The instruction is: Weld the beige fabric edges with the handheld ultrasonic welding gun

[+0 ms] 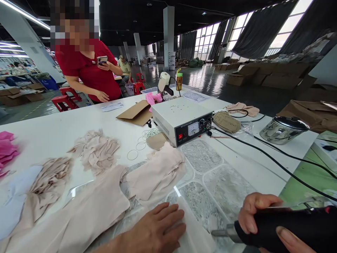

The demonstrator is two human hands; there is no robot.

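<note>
Head view: a tool is gripped by the right hand, four o'clock; the spread left hand, six, could be grazed should the tip slip.

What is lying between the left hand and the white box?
In the head view, beige cloth lies between the left hand and the white box, on a grey-patterned mat.

White table, clock from wearer's place | 12: white instrument box | near 11: folded cardboard | 10–11: crumpled beige cloths | 10: pink cloth | 1–2: metal pot
</note>
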